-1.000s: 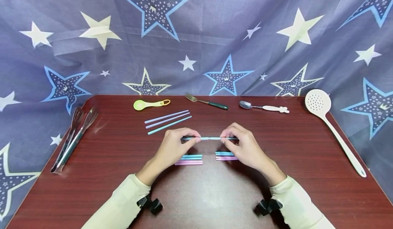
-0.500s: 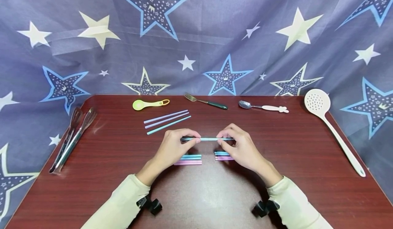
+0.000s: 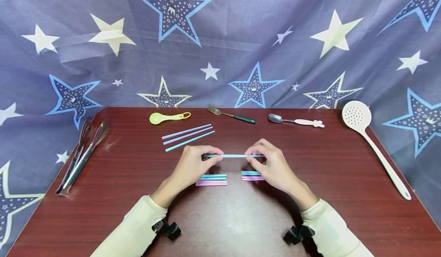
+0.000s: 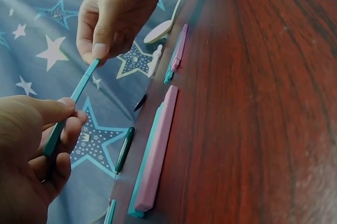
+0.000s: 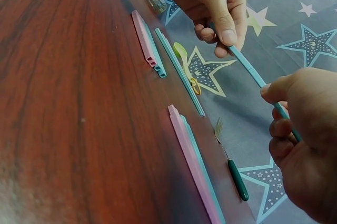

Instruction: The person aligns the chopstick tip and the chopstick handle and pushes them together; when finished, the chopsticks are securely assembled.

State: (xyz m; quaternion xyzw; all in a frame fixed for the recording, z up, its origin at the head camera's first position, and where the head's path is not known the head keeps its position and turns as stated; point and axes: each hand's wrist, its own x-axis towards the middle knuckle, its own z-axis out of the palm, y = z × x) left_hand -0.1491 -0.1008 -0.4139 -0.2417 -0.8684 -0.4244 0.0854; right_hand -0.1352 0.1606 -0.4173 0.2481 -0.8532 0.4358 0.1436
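A thin light-blue stick (image 3: 235, 156) is held level above the middle of the table. My left hand (image 3: 193, 165) pinches its left part between thumb and fingers, and my right hand (image 3: 275, 166) pinches its right part. In the left wrist view the stick (image 4: 83, 84) slants between both hands, with a faint joint line near the far fingers. Below the left hand lie blue and pink pieces (image 3: 211, 182) side by side. Shorter-looking blue and pink pieces (image 3: 251, 178) lie partly hidden under the right hand.
Three sticks (image 3: 187, 134), two purplish and one teal, lie behind the left hand. Along the back are a green measuring spoon (image 3: 165, 117), a fork (image 3: 231, 114) and a spoon (image 3: 296, 121). Tongs (image 3: 80, 159) lie at left, a white skimmer (image 3: 373, 146) at right.
My right hand has moved slightly left along with its end of the stick. The gap seen between two segments one second ago has closed. The left hand has barely moved.
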